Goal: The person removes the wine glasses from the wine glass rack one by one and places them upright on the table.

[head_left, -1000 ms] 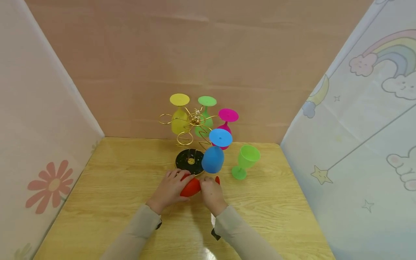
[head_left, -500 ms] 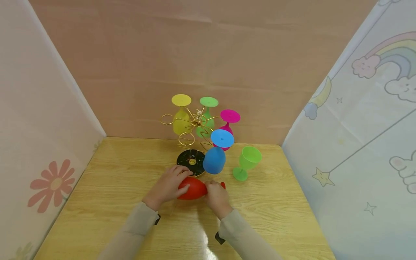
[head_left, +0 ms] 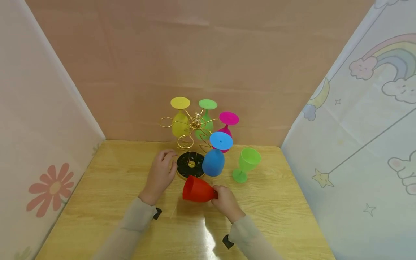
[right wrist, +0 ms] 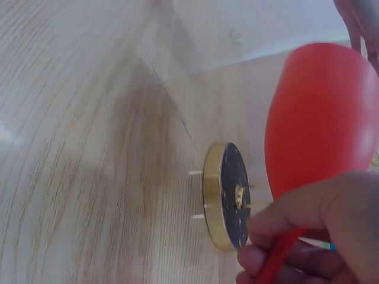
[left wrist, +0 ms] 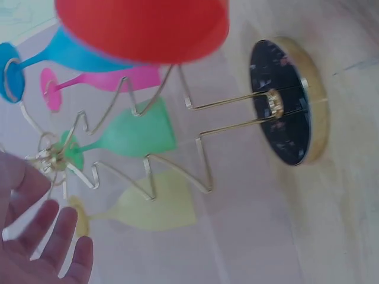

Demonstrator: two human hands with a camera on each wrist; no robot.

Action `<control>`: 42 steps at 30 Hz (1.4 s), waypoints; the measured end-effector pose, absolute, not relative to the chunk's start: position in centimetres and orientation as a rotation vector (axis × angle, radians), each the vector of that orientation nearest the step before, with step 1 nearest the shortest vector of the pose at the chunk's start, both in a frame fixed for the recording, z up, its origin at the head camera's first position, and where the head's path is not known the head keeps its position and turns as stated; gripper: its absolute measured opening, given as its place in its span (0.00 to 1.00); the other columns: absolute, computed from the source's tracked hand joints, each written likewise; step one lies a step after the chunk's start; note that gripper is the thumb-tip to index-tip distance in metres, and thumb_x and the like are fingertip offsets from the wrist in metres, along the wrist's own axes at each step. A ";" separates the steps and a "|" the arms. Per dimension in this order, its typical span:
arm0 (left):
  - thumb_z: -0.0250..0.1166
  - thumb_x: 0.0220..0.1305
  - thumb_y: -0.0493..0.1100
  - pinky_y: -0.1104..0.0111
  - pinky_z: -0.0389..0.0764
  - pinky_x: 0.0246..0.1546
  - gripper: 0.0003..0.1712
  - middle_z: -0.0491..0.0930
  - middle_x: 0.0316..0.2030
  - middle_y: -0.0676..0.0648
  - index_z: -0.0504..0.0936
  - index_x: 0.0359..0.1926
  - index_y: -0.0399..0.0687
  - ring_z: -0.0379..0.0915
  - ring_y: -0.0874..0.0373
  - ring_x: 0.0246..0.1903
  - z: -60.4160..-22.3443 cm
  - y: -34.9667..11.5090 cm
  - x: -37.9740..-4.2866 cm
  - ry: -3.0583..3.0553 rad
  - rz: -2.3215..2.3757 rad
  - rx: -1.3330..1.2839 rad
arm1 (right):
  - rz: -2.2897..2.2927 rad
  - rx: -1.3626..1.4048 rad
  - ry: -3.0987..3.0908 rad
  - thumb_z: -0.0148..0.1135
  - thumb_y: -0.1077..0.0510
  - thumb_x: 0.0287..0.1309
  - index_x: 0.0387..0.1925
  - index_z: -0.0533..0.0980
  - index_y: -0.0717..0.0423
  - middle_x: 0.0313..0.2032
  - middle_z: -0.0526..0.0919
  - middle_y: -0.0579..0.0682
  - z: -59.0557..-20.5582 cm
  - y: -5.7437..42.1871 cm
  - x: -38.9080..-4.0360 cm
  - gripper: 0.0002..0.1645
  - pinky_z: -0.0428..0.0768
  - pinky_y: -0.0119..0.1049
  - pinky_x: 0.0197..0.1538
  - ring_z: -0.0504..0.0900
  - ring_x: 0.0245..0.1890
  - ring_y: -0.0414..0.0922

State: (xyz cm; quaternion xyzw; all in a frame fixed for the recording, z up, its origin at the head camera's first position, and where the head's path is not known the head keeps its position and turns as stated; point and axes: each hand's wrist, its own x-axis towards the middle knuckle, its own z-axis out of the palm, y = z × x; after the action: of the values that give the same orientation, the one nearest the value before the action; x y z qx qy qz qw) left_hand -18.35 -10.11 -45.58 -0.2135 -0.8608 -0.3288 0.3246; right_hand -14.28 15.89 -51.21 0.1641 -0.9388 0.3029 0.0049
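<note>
My right hand point(head_left: 226, 203) grips a red goblet point(head_left: 199, 190) by its stem; the goblet lies sideways in the air, its mouth facing left. In the right wrist view, thumb and fingers wrap the stem just below the bowl of the red goblet point(right wrist: 323, 118). My left hand point(head_left: 160, 174) holds nothing, its fingers loosely spread beside the black round base point(head_left: 190, 165) of a gold wire rack point(head_left: 196, 122). Upside down on the rack hang a yellow goblet point(head_left: 180, 124), a green goblet point(head_left: 204, 126), a magenta goblet point(head_left: 229, 118) and a blue goblet point(head_left: 213, 161).
A light green goblet point(head_left: 249, 159) stands upright on the wooden table point(head_left: 276, 216), right of the rack. Two wire loops at the rack's left and front carry no goblet. Printed cloth walls point(head_left: 357, 151) rise at both sides, and a plain backdrop point(head_left: 208, 54) closes the rear.
My left hand has let go of the red goblet's bowl and moved left and away, beside the rack base. The right hand has shifted slightly right, turning the goblet's mouth into view.
</note>
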 end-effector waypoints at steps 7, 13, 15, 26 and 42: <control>0.60 0.65 0.26 0.51 0.79 0.42 0.12 0.76 0.46 0.32 0.80 0.49 0.31 0.73 0.39 0.45 -43.3 -10.6 -19.0 -2.132 -0.931 -0.490 | 1.218 0.587 -2.956 0.63 0.75 0.45 0.33 0.81 0.59 0.29 0.83 0.46 -51.9 18.9 -14.3 0.13 0.78 0.32 0.31 0.76 0.27 0.38; 0.57 0.71 0.30 0.49 0.77 0.47 0.11 0.75 0.47 0.33 0.78 0.51 0.32 0.72 0.39 0.47 -41.2 -10.2 -19.7 -2.088 -1.020 -0.519 | 1.423 0.557 -2.922 0.70 0.72 0.49 0.38 0.83 0.58 0.34 0.86 0.48 -51.9 21.1 -14.6 0.13 0.82 0.34 0.39 0.82 0.33 0.40; 0.57 0.73 0.32 0.50 0.77 0.48 0.11 0.74 0.49 0.32 0.77 0.53 0.32 0.72 0.40 0.48 -40.5 -10.0 -20.0 -2.097 -1.079 -0.537 | 1.502 0.513 -2.891 0.71 0.71 0.50 0.41 0.83 0.59 0.37 0.87 0.50 -51.7 21.7 -14.6 0.14 0.84 0.38 0.43 0.85 0.36 0.43; 0.57 0.74 0.35 0.49 0.75 0.56 0.16 0.69 0.54 0.30 0.74 0.58 0.31 0.68 0.40 0.51 -36.8 -8.8 -22.6 -2.233 -1.362 -0.531 | 1.746 0.072 -2.699 0.69 0.71 0.55 0.49 0.81 0.65 0.45 0.87 0.57 -52.1 24.5 -15.4 0.18 0.82 0.53 0.54 0.85 0.47 0.53; 0.57 0.75 0.37 0.50 0.71 0.64 0.28 0.64 0.66 0.33 0.64 0.72 0.35 0.64 0.37 0.63 -33.6 -7.0 -26.3 -2.473 -1.507 -0.506 | 1.946 0.001 -2.351 0.73 0.74 0.51 0.56 0.75 0.66 0.42 0.84 0.35 -54.8 26.8 -16.9 0.29 0.77 0.27 0.52 0.81 0.45 0.32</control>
State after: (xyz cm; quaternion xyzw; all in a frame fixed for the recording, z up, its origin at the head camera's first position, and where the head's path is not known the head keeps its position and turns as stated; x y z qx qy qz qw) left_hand -26.30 -6.99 -33.58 -0.1712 -0.8369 -0.5100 0.1005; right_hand -16.85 26.76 -54.75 0.0005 -0.7695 0.6371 0.0449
